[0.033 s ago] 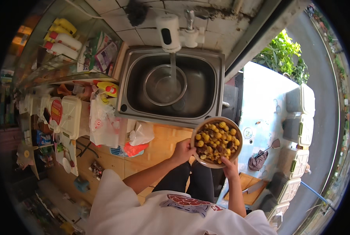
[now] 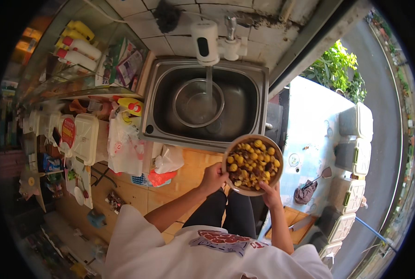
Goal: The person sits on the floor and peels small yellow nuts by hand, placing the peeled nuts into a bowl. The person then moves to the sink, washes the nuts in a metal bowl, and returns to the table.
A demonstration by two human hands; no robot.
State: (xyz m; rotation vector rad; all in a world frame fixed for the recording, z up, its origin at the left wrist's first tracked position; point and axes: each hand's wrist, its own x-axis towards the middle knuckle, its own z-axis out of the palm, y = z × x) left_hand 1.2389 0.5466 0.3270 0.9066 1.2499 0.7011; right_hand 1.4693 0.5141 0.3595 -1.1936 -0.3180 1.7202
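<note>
Gripping a round bowl [image 2: 244, 191], filled with yellow ball-like pieces [image 2: 256, 160] and darker bits, in both hands: clasping its left rim with the left hand [image 2: 213, 179], and its near right edge with the right hand [image 2: 271, 194], with that thumb over the rim. Held above the legs, before the near right corner of a metal sink [image 2: 184, 142], overlapping that corner in view; cannot tell whether touching. Beyond, in the left part of the sink, directly beneath a white tap [image 2: 205, 43], occupied by a round metal basin [image 2: 184, 113], with water [image 2: 209, 81] running into it. Crowded on the left by a white plastic bag [image 2: 127, 156], a smaller whitish bag [image 2: 169, 159], a red bag [image 2: 162, 178], a yellow bottle [image 2: 130, 106] and a pale lidded container [image 2: 85, 139], with more bottles [image 2: 79, 53] shelved behind glass. Bordered on the right by a pale blue table [image 2: 305, 121], with lidded boxes [image 2: 356, 151] lined along its outer side, and with a dark crumpled bag [image 2: 305, 192] near them. Closer in, beside the right forearm, furnished with a wooden board [image 2: 292, 215] and a knife [image 2: 304, 222] lying on it.
</note>
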